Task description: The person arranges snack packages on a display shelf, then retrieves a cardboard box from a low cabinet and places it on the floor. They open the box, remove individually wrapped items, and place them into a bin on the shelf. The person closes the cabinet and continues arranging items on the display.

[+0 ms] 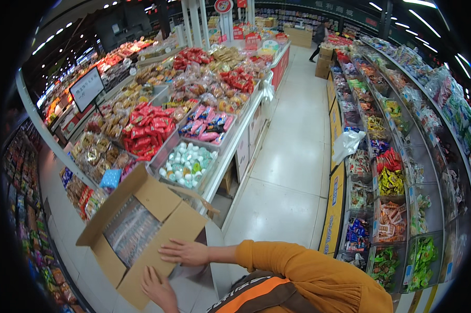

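An open cardboard box (169,231) stands before me at the lower left, tilted in the view, its flaps folded outward. Inside lie goods in clear plastic wrap (133,231). My right hand (186,252) rests on the near flap with its fingers spread. Lower and further left, my left hand (157,287) touches the edge of the same flap. Neither hand is closed around anything. Just beyond the box, a clear bin of white and green wrapped sweets (188,164) sits on the display counter, beside a heap of red packets (149,129).
The display counter's white edge (235,137) runs away from me along a tiled aisle (282,156). On the right stand tiered shelves of sweets (392,215), with plastic bags (348,144) hanging there. A person (320,37) is far down the aisle near stacked cartons (324,62).
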Available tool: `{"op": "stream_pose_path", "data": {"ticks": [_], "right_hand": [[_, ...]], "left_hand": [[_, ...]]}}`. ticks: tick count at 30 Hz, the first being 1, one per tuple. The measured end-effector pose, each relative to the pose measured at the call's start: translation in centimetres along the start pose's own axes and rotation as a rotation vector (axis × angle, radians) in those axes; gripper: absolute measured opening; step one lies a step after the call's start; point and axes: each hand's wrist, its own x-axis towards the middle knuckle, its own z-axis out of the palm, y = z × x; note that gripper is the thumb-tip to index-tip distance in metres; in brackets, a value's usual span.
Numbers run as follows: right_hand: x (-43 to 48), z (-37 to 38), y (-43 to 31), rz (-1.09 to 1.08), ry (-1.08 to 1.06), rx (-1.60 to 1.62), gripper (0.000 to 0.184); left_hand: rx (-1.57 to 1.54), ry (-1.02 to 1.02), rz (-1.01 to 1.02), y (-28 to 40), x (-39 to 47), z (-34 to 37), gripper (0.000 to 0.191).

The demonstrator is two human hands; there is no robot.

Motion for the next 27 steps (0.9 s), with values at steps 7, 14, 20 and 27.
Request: {"op": "stream_pose_path", "data": {"ticks": [7,14,20,27], "right_hand": [[-0.2,-0.1,-0.1,0.072,-0.041,-0.008,0.078],[-3.7,0.6,-4.2,0.229,-0.112,0.065,0.075],[-17.6,5.7,-13.0,0.870,-0.549,0.252,0.066],[-29.9,4.2,-23.1,1.476,-1.121,0.605,0.044]], "left_hand": [[-0.032,0.004,-0.121,-3.7,4.8,3.6,0.027],[0.032,0.100,-0.124,-3.7,4.6,5.0,0.027],[0.045,0.097,-0.108,-5.2,4.3,6.6,0.031],[0.087,0.124,-0.083,-6.3,3.6,8.2,0.032]]}}
